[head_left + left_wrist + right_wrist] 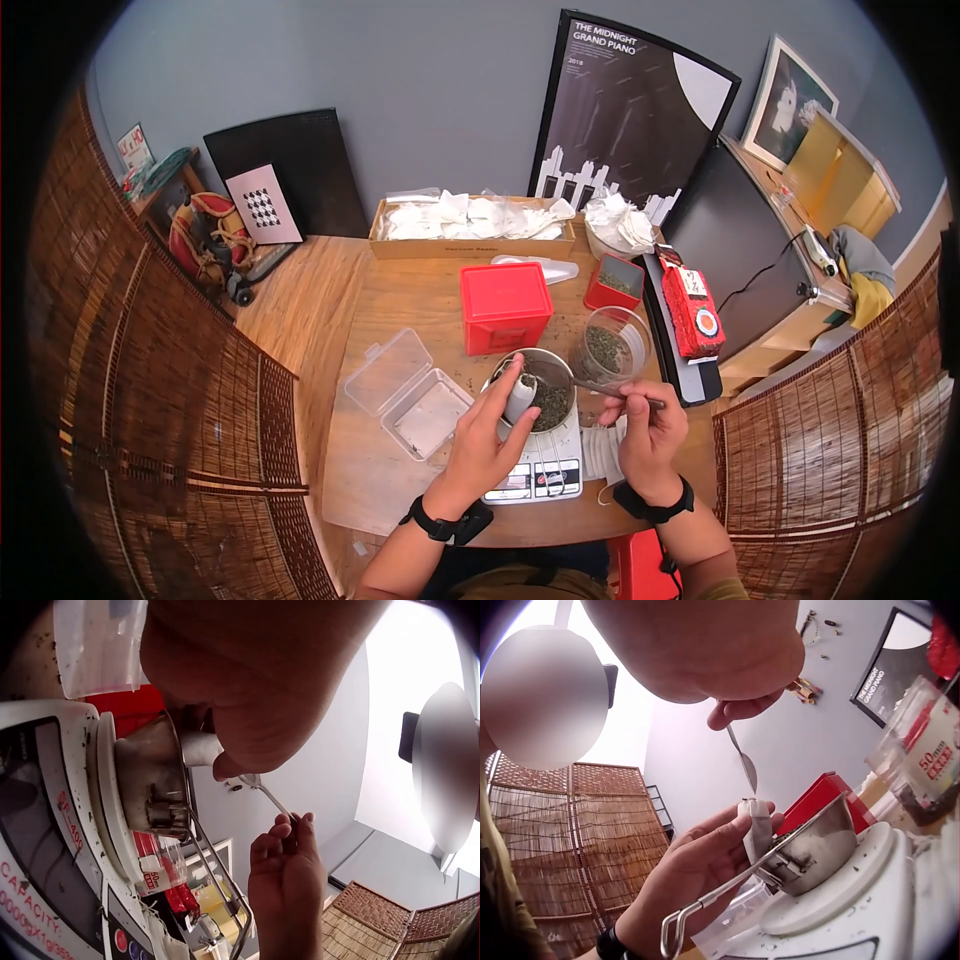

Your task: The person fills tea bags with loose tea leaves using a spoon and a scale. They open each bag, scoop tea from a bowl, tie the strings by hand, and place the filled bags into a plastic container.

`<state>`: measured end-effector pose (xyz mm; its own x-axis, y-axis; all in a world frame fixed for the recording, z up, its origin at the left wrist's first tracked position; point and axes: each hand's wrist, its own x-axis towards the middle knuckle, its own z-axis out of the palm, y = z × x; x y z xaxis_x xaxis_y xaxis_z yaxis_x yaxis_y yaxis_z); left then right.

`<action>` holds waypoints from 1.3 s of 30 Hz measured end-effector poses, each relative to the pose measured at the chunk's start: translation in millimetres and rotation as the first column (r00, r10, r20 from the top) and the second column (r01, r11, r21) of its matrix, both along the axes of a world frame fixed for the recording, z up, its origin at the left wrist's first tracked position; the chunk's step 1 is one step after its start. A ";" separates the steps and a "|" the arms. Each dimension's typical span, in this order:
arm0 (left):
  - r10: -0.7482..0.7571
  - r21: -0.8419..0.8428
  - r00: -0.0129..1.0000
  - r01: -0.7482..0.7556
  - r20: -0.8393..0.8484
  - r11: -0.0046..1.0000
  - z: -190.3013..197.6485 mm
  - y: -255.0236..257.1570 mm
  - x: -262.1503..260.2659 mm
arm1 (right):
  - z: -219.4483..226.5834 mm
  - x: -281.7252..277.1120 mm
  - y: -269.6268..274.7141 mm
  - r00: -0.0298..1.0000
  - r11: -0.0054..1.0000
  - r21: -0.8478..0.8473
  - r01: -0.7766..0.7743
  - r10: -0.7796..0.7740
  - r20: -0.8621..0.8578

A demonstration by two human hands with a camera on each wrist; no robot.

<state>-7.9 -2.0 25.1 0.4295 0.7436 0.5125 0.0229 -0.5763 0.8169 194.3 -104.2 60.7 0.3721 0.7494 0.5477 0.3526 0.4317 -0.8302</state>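
My left hand point(482, 448) pinches a small white tea bag point(758, 829) between thumb and fingers, with its mouth facing up. The bag is just above a metal bowl point(819, 847) with a wire handle. Dark dried leaves point(550, 408) lie inside the bowl, which stands on a white digital scale point(556, 478). In my right hand point(655, 435) the thumb and fingers pinch the handle of a metal spoon point(748, 774). In the right wrist view the spoon's tip points down, close over the bag's mouth. The tea bag's lower end is partly hidden by the left hand.
A clear plastic tub point(638, 352) of leaves stands right of the bowl. Behind are a red tin point(507, 305) and a smaller open red tin point(612, 285). An open clear box point(428, 415) lies left. White bags fill a cardboard tray point(475, 245). Stacked white bags point(600, 455) lie beside the scale.
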 end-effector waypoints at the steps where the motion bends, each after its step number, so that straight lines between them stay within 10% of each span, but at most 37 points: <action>1: 0.002 0.005 1.000 -0.002 0.000 1.000 -0.3 -0.3 0.1 | -1.4 -1.1 -2.3 1.000 1.000 0.008 0.015 -0.015 -0.005; 39: -0.005 -0.097 1.000 0.008 0.026 0.995 4.5 -2.7 -0.6 | -19.0 -10.2 -11.3 0.991 0.999 -0.023 -0.043 0.040 -0.129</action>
